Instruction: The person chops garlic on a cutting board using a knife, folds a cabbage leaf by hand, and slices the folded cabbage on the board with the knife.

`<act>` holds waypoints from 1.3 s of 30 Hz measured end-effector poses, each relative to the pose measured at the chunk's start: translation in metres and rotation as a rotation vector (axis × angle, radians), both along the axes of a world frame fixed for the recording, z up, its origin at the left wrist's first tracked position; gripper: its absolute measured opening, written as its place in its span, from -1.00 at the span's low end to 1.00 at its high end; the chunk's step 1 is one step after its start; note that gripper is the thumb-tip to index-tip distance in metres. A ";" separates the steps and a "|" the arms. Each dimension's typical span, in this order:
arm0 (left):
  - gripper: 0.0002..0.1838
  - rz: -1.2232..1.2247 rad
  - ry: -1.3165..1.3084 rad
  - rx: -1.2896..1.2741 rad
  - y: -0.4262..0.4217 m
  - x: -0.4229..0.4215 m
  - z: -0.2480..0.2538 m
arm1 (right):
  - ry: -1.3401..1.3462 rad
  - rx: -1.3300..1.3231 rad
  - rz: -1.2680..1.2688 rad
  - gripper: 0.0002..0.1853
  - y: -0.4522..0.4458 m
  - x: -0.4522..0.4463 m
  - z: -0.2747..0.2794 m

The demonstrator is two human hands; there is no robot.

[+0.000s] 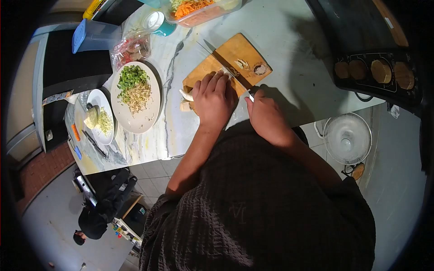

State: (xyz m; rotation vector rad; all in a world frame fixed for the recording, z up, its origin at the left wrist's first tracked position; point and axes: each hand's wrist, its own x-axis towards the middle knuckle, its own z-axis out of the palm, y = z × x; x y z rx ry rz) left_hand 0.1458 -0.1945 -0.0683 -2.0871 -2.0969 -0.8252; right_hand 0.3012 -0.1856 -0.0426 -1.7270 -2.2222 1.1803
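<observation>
A wooden cutting board (199, 72) lies at an angle on the marble-patterned table. My right hand (266, 113) is closed around the pale handle of a kitchen knife (226, 67), whose blade crosses the board. Just left of the blade, my left hand (214, 97) has its fingers bent over a pale piece of food (226, 72), mostly hidden beneath them. Thin pale slices (242, 64) and a round, brown-edged end piece (260, 69) lie right of the blade. More pale chunks (185, 95) show by my left hand at the board's near-left corner.
Left stand a plate of chopped greens and sprouts (135, 118) and a smaller white plate (94, 97). A tub of shredded carrot (217, 10) sits at the back. A black stove (370, 67) is right, a clear colander (347, 156) below. Another person (97, 217) is lower left.
</observation>
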 end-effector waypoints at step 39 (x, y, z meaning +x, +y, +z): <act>-0.83 -0.009 0.037 0.090 0.000 0.001 -0.005 | 0.000 0.117 -0.051 -0.62 -0.003 0.014 -0.012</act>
